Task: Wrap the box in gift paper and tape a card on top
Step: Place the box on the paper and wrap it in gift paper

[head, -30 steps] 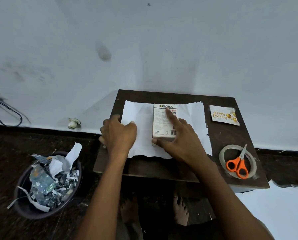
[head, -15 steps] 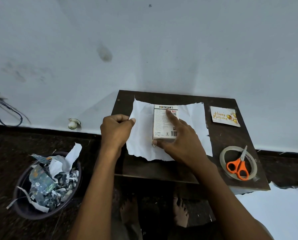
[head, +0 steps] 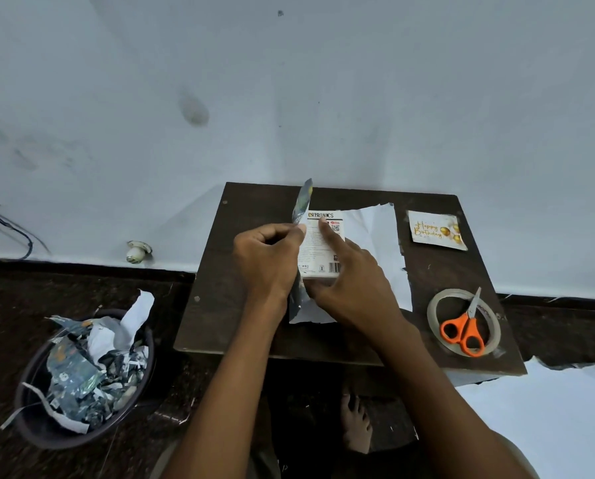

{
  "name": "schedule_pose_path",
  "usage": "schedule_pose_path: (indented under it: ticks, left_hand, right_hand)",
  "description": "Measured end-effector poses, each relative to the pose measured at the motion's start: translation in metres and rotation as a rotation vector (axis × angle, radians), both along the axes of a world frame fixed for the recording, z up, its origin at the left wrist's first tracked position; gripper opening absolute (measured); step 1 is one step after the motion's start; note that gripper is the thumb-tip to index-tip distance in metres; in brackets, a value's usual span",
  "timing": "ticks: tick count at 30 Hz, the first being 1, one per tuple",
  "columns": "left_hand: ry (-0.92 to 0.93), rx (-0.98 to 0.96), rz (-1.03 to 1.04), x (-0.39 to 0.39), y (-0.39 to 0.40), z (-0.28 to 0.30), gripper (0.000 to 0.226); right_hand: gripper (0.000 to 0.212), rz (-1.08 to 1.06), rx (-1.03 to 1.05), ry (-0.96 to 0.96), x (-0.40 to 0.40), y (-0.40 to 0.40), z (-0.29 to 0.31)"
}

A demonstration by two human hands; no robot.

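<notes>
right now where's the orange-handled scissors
In the head view the orange-handled scissors lie on the clear tape roll at the dark wooden table's near right corner, nearer than the birthday card.

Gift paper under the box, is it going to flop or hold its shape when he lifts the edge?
Probably floppy: the gift paper stands only where the left hand pinches it. Likely light and easily torn, judging by its ragged edges.
</notes>
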State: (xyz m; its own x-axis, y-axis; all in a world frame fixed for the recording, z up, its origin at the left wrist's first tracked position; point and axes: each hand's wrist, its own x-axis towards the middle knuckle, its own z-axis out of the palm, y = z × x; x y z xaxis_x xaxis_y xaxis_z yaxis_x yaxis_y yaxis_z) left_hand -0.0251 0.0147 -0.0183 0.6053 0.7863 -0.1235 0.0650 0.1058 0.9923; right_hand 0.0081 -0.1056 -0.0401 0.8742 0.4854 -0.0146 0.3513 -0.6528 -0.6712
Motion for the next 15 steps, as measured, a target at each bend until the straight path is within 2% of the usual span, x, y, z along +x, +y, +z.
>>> schedule_pose_path:
  ticks: [7, 11, 15]
  left_hand:
    - [-0.048, 0.085, 0.013, 0.003, -0.008, -0.007, 0.009]
    - [0.003, 0.313, -0.055, 0.002, -0.008, -0.010, 0.020]
    - [0.085, 0.547, -0.177, 0.004, -0.004, -0.019, 0.027]
  right_hand:
    - [0.092, 0.017, -0.009, 0.007, 0.000, -0.002, 0.002]
    - [0.088, 0.019, -0.013, 0.006, -0.001, -0.003, 0.005]
    - [0.096, 0.052, 0.006, 0.071, -0.001, -0.003, 0.011]
